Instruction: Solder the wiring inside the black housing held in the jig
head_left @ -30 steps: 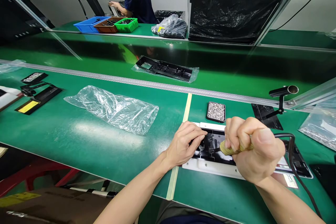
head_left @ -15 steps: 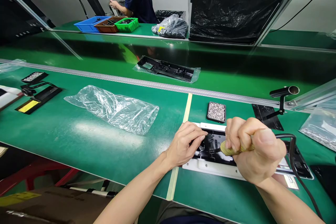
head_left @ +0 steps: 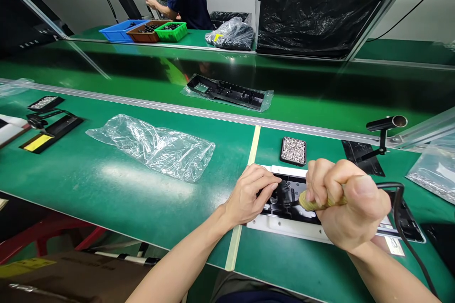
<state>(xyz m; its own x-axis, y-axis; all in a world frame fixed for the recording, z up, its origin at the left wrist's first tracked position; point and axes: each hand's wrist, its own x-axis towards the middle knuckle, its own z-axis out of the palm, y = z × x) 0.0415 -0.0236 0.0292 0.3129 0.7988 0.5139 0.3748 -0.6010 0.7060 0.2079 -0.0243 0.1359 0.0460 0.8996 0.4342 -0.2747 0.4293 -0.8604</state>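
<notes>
Green surface [head_left: 159, 208]: stretching wide, carrying everything close by.
Crumpled clear plastic bag [head_left: 156, 149]: flat over there, left of the work.
White rectangular fixture [head_left: 295, 232]: and here's the action, cradling the long black plastic housing [head_left: 279, 209].
Right hand [head_left: 351, 208]: fingers clenched firmly round the yellow-wrapped tool handle [head_left: 308, 201], angled into the housing!
Left hand [head_left: 249, 194]: fingers bent over the housing's left end; whether they're pinching anything, can't tell.
Black tray of tiny silver pieces [head_left: 293, 150]: just beyond the fixture.
</notes>
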